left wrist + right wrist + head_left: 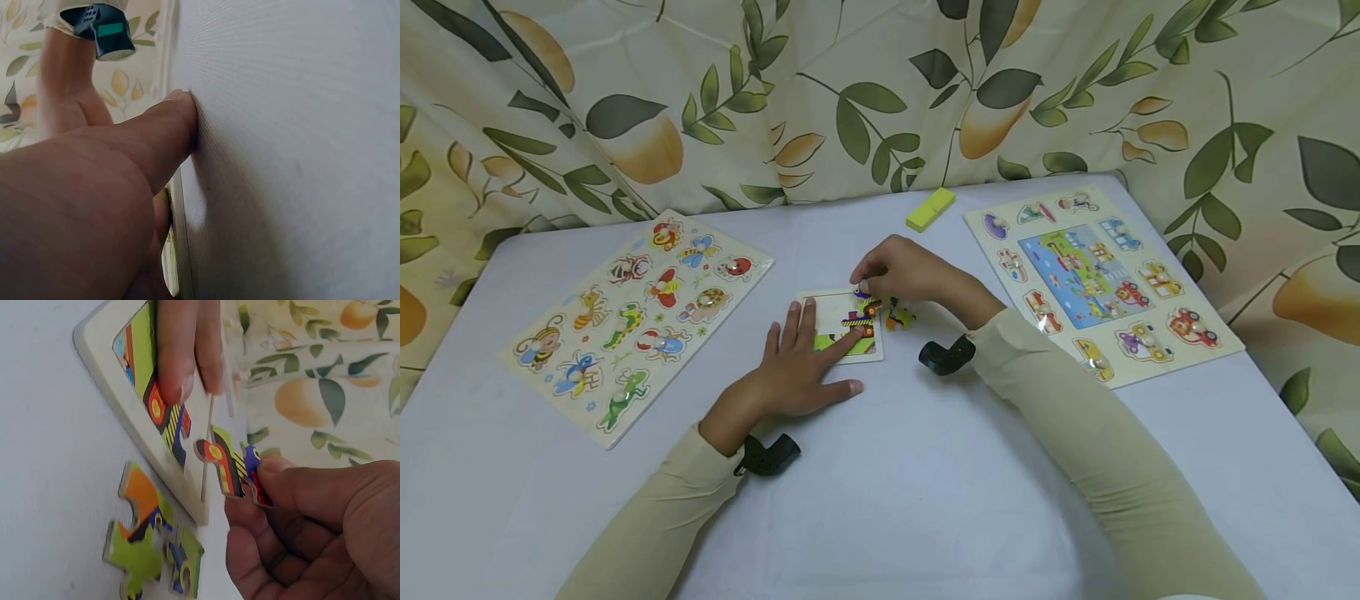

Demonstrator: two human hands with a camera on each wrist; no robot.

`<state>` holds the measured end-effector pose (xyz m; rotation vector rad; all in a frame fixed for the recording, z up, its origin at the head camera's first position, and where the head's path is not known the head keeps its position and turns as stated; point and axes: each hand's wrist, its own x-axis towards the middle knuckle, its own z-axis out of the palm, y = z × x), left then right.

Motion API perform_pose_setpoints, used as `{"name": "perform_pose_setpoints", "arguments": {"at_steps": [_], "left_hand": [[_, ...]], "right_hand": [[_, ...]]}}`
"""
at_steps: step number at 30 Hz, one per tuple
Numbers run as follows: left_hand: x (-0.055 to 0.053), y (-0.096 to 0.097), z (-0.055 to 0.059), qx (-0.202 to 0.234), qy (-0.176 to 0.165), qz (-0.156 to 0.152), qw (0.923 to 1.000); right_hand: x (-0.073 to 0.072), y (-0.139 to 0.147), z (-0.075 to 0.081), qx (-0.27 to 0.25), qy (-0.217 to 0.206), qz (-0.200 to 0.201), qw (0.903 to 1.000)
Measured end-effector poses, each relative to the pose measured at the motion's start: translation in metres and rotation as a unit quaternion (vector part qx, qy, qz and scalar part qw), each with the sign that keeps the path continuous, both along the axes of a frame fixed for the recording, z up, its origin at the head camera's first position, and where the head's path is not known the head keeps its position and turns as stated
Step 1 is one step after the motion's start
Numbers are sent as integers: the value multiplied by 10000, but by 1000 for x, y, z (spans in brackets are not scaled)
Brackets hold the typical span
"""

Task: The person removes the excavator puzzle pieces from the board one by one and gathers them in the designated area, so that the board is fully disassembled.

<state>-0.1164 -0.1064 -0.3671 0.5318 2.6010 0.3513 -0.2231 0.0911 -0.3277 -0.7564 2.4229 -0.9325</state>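
Observation:
A small square puzzle board lies mid-table, with several joined pieces along its near and right sides. My left hand is spread flat, its fingers resting on the board and the fitted pieces; in the left wrist view its thumb touches the tablecloth. Between thumb and fingers my right hand pinches a jigsaw piece, green, red, yellow and blue, tilted just above the board's edge. Several loose jigsaw pieces lie beside the board, near the right hand.
A peg puzzle of insects lies at the left. Another peg puzzle with vehicles lies at the right. A yellow-green block sits toward the back, before a leaf-patterned curtain. Each wrist wears a black camera.

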Motion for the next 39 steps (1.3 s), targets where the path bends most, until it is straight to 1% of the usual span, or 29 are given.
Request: {"name": "perform_pose_setpoints", "arguments": {"at_steps": [6, 11, 15, 21, 24, 28, 32, 39], "left_hand": [[1, 0, 2, 27, 27, -12, 10000], [1, 1, 2, 94, 51, -22, 9999], [2, 1, 2, 100, 58, -38, 9999], [2, 1, 3, 109, 47, -11, 9999], [2, 1, 3, 108, 46, -6, 9999], [3, 1, 3, 111, 56, 1, 9999], [2, 1, 2, 106, 80, -6, 9999], [2, 1, 1, 83, 89, -12, 9999]], "right_hand": [[-2, 13, 1, -37, -126, -37, 9999], [-3, 23, 3, 107, -233, -60, 9997], [-2, 30, 4, 290, -256, 31, 9992], [-2, 39, 6, 304, -293, 125, 9990], [-2, 44, 7, 396, -290, 134, 9987], [-2, 49, 8, 585, -379, -14, 9976], [-1, 54, 8, 658, -480, -90, 9966], [0, 62, 7, 705, -558, -14, 9959]]}}
